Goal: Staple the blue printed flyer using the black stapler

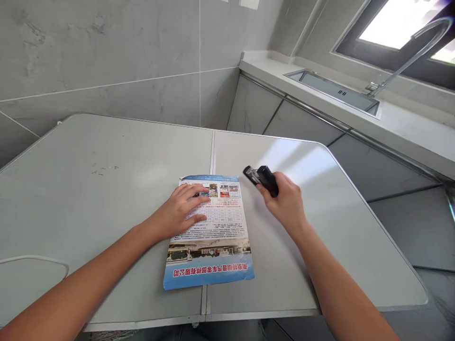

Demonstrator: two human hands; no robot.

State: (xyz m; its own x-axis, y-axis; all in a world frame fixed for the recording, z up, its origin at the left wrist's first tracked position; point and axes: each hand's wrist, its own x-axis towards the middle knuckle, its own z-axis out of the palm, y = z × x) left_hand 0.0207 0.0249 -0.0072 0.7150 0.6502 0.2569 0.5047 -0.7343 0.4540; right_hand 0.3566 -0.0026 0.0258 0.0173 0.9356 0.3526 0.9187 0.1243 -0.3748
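Note:
A printed leaflet with a blue lower band and red characters lies flat near the middle of a grey folding table. My left hand rests on the leaflet's upper left part, fingers stretched flat. My right hand is closed around a black stapler, held just right of the leaflet's top right corner, with its nose pointing towards that corner.
A white cable loops across the table's left front. A grey tiled wall stands behind the table. To the right runs a counter with a sunk sink and a curved tap under a window.

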